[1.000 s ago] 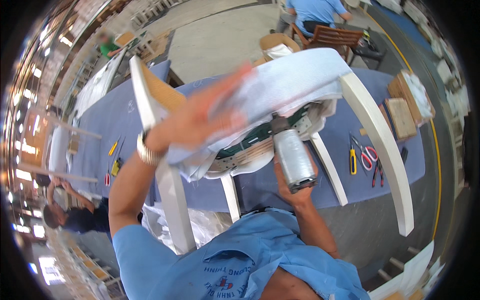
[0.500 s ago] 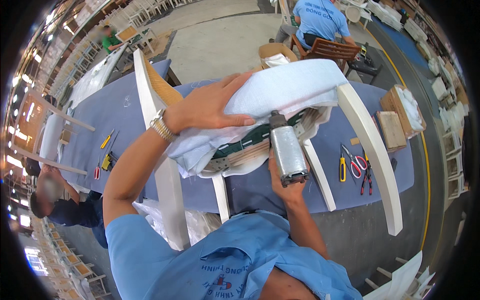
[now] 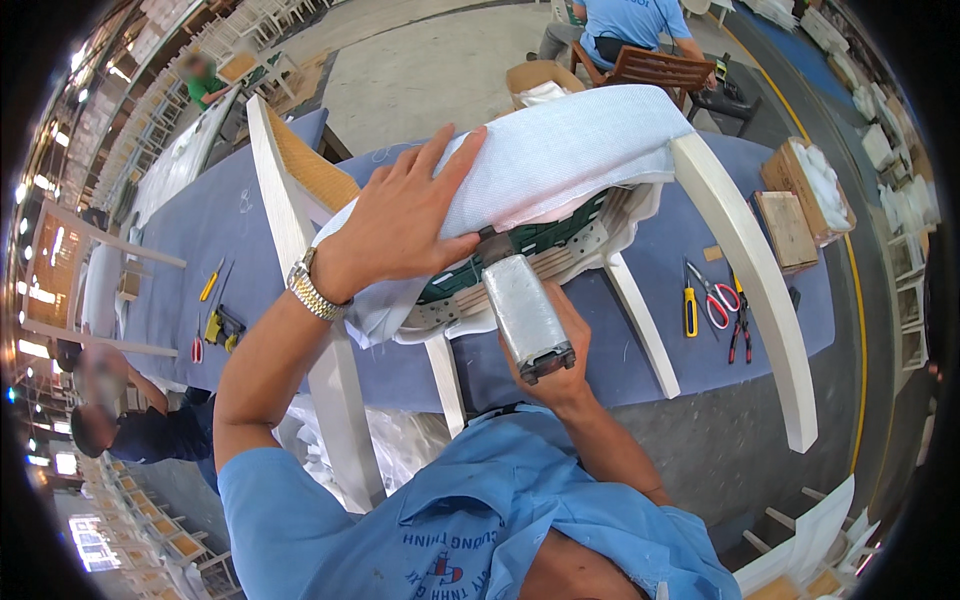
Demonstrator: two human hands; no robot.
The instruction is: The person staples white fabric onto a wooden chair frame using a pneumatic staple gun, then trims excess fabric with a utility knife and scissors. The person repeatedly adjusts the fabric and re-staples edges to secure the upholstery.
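Observation:
A chair with whitewashed wooden legs point(image 3: 745, 290) lies tipped on the table, its underside toward me. Pale woven fabric point(image 3: 580, 145) is drawn over the seat edge; below it green webbing point(image 3: 570, 235) and strips of wood show. My left hand point(image 3: 405, 215) lies flat on the fabric with fingers spread, the thumb close to the nose of a staple gun. My right hand point(image 3: 562, 345) is closed round that silver staple gun point(image 3: 522, 305), most of its fingers hidden behind the tool. The gun's black nose meets the fabric's lower edge beside my left thumb.
On the blue-grey padded table point(image 3: 205, 300) lie a yellow screwdriver point(image 3: 690, 310), scissors point(image 3: 718, 300) and pliers point(image 3: 740, 330) at right. More tools lie at left. A cardboard box point(image 3: 810, 195) stands at the right edge. Co-workers point(image 3: 635, 30) sit beyond and at left.
The staple gun, in my right hand, has shifted left along the fabric edge, toward my left thumb. My left hand has moved slightly left, its fingers spread wider.

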